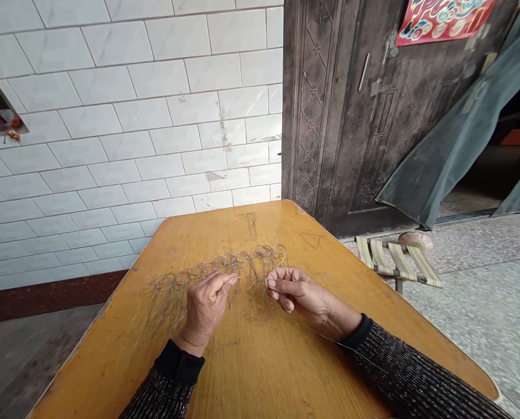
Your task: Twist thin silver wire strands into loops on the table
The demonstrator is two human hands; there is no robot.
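Observation:
Thumb and fingertips of my left hand (210, 305) are pinched on a thin wire (244, 277) above the table. A short way to the right, my right hand (301, 294) pinches what looks like the same wire, its lower fingers curled. A long strand passes under my right wrist and along the sleeve. Just beyond both hands lies a row of looped thin wires (199, 270), each a round coil with loose ends trailing toward me. Part of this row is hidden behind my left hand.
The wooden table (260, 361) carries a few loose wire pieces (252, 222) and a bent wire (311, 238) farther back. A white tiled wall (155, 139) and dark metal door (330, 116) stand behind. A strap-seat folding stool (395, 262) is at right.

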